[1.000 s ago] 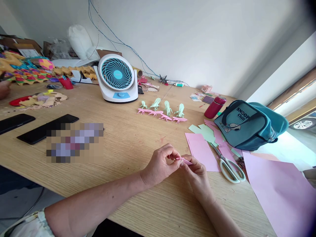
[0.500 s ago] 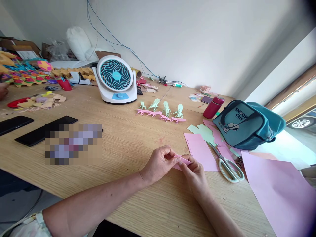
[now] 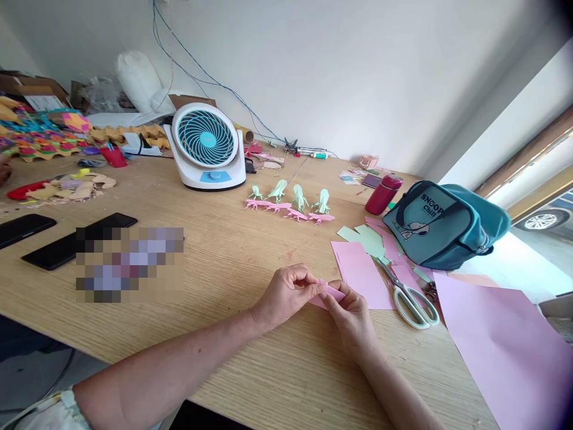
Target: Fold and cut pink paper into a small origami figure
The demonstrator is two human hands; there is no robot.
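Between my two hands is a small folded piece of pink paper [image 3: 335, 292], held just above the wooden table. My left hand [image 3: 289, 297] pinches its left end between thumb and fingers. My right hand [image 3: 351, 313] grips the right end, the thumbs nearly meeting. Part of the fold is hidden by my fingers. Beside my right hand lies a stack of pink paper sheets [image 3: 364, 275], with white-handled scissors [image 3: 414, 301] to its right. Farther back stand pink folded paper figures [image 3: 295, 214] in a row, with several pale green folded paper figures [image 3: 298, 197] behind them.
A white and blue fan [image 3: 208, 146] stands at the back. To the right are a red bottle [image 3: 384, 196], a teal bag [image 3: 441, 227] and a large pink sheet [image 3: 501, 334]. Black flat objects [image 3: 80, 240] lie left. Another person's hand [image 3: 4, 169] shows at the left edge.
The whole view has shifted slightly. My hands keep the same grip on the pink paper, with barely any visible movement of the fingers.
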